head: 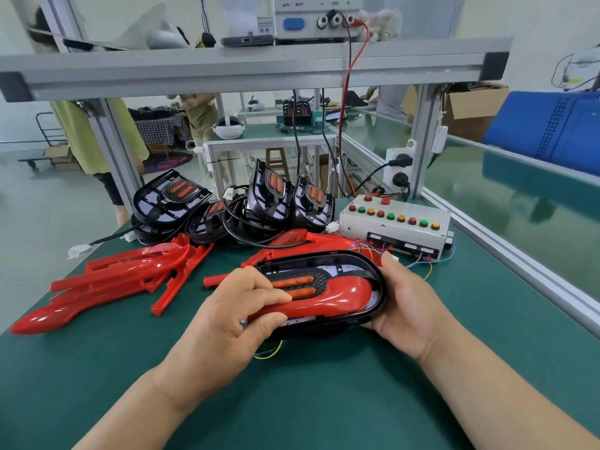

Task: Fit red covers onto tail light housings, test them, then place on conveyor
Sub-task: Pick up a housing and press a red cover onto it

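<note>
A black tail light housing (373,271) with two orange lenses is held just above the green mat in the middle. A red cover (344,293) lies in its front half. My left hand (227,323) grips the housing's left end, fingers and thumb curled over the red cover. My right hand (406,306) cups the housing's right end from outside. Thin coloured wires hang under the housing. Several loose red covers (130,274) lie to the left, and another red cover (311,241) lies behind the held housing. Several bare housings (259,203) with black cables stand at the back.
A grey test box (394,227) with red, green and yellow buttons stands at the back right. The green conveyor (519,203) runs along the right behind an aluminium rail. An aluminium shelf frame (253,68) with a power supply crosses overhead. A person stands far left.
</note>
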The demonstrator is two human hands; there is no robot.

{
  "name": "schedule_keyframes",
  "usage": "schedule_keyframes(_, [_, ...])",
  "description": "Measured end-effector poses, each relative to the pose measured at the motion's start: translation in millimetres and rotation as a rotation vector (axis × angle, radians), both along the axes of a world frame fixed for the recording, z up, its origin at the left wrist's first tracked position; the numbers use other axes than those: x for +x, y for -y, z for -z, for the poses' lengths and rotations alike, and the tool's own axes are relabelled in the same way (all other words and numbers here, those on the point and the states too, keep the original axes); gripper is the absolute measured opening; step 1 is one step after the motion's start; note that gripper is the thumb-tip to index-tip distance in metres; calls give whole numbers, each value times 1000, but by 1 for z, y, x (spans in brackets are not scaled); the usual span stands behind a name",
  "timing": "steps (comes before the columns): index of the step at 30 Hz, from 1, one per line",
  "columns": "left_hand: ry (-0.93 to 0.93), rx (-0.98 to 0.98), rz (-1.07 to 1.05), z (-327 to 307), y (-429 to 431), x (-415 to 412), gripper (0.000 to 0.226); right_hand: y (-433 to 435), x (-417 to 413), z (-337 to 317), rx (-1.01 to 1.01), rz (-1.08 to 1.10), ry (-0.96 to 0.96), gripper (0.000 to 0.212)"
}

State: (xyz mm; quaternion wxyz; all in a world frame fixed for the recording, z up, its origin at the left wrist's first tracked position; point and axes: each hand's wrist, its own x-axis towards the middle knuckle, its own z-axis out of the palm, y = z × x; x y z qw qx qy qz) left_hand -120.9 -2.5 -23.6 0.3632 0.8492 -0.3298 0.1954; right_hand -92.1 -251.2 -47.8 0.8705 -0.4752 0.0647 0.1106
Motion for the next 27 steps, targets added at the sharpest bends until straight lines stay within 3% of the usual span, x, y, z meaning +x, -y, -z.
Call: schedule_keyframes(27, [-23, 34, 18, 4, 5, -1, 24, -5, -2, -2, 31, 41, -6, 43])
